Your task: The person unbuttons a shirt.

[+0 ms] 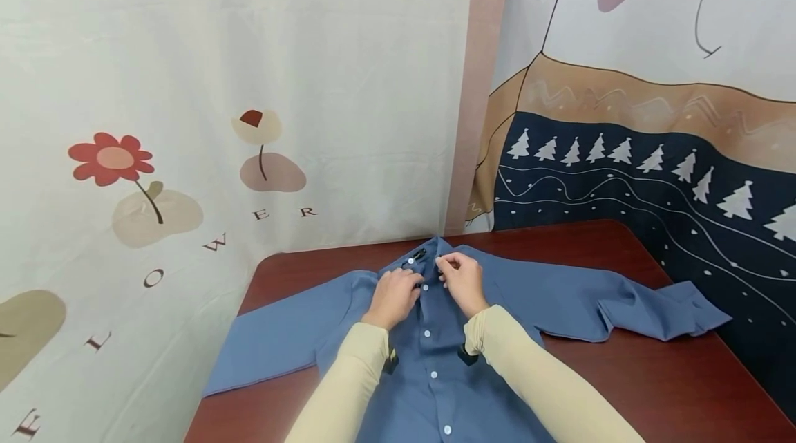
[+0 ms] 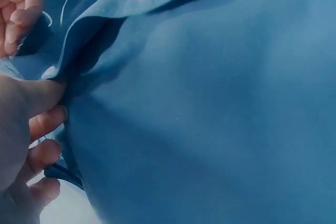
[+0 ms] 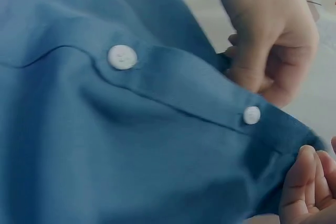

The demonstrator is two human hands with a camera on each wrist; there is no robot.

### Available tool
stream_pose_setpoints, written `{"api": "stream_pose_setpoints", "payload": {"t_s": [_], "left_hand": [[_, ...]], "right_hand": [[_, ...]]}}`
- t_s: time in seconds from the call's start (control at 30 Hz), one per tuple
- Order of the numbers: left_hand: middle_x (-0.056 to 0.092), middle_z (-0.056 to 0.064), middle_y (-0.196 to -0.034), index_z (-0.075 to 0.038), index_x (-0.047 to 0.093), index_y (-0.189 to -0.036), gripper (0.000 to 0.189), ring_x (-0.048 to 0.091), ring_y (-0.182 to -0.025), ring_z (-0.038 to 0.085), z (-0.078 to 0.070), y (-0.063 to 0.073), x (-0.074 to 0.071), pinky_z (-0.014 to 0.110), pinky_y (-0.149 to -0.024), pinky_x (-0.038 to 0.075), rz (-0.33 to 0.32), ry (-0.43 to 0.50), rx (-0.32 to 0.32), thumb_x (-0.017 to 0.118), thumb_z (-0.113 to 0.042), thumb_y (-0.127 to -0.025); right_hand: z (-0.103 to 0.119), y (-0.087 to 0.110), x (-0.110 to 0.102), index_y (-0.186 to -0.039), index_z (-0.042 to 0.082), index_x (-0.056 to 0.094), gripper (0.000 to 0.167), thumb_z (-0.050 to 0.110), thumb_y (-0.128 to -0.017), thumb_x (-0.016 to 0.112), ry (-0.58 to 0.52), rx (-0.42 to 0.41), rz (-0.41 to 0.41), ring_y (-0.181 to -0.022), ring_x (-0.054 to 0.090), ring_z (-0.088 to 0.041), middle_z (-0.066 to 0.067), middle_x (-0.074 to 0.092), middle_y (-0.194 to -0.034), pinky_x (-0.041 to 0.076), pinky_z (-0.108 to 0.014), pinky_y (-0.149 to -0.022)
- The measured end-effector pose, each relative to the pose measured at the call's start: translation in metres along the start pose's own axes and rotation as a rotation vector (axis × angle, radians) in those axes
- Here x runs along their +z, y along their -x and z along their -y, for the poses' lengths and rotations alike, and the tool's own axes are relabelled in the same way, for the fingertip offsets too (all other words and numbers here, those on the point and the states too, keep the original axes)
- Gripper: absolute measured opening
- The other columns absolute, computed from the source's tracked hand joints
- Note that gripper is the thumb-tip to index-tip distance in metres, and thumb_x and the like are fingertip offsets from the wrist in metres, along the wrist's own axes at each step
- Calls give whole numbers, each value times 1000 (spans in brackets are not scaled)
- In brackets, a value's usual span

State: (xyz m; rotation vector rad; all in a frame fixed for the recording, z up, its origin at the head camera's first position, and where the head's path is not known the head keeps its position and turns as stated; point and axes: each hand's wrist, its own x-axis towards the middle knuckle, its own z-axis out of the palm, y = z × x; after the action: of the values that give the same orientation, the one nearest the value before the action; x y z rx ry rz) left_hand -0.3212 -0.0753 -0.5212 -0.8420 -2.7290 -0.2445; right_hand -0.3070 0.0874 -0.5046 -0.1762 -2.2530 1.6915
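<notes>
A blue button-up shirt [image 1: 398, 388] lies front side up, with white buttons down its middle. Near the collar [image 1: 443, 247], my left hand [image 1: 393, 296] pinches the front edge between thumb and fingers, just beside a button [image 2: 49, 72]. Across from it, my right hand [image 1: 463, 283] pinches the shirt's other side below the collar. In the right wrist view, the fingertips of that hand [image 3: 310, 190] hold the cloth's edge, close to a small button [image 3: 251, 115]. A dark label [image 1: 419, 254] shows inside the neck.
The shirt is spread on a dark red wooden table [image 1: 628, 381]. One sleeve [image 1: 267, 332] stretches left; the other sleeve [image 1: 647, 308] goes right and is creased near its cuff. Behind the table hang a white curtain [image 1: 373, 83] with flowers and a dark printed cloth [image 1: 591, 187].
</notes>
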Motion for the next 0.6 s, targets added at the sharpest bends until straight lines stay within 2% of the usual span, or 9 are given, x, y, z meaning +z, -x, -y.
{"api": "stream_pose_setpoints", "payload": {"t_s": [0.1,0.2,0.37,0.47,0.6], "left_hand": [[66,0,-92,-16,73,-102,12,60,-84,20,1,1,0,36,-76,48,-21,54,-31,69,-21,-92],[66,2,-90,-14,73,-99,10,59,-82,21,2,1,-1,38,-75,48,-50,87,-38,69,-20,-92],[68,2,-91,-14,74,-99,11,60,-83,21,1,1,-2,38,-75,47,-78,88,-46,69,-20,-92],[69,1,-92,-14,74,-98,11,60,-83,21,0,1,-3,37,-74,47,-89,85,-45,69,-21,-92],[69,0,-91,-15,74,-96,9,59,-81,20,-2,1,-5,36,-73,46,-109,72,-33,69,-20,-91]], "right_hand": [[-5,4,2,-88,8,72,12,19,-91,70,47,-43,15,-57,60,-17,-5,65,-70,49,-29,-52],[-11,11,5,-86,9,72,10,18,-90,72,126,-133,52,-62,58,-14,-1,63,-71,49,-30,-57],[-19,21,12,-82,11,70,10,17,-88,74,217,-263,93,-64,56,-10,3,61,-72,48,-29,-59],[-21,24,14,-79,13,68,13,20,-88,74,233,-297,92,-61,54,-8,5,59,-69,47,-27,-57],[-19,25,16,-78,13,68,16,23,-89,74,232,-286,94,-60,53,-9,6,58,-67,46,-28,-55]]}}
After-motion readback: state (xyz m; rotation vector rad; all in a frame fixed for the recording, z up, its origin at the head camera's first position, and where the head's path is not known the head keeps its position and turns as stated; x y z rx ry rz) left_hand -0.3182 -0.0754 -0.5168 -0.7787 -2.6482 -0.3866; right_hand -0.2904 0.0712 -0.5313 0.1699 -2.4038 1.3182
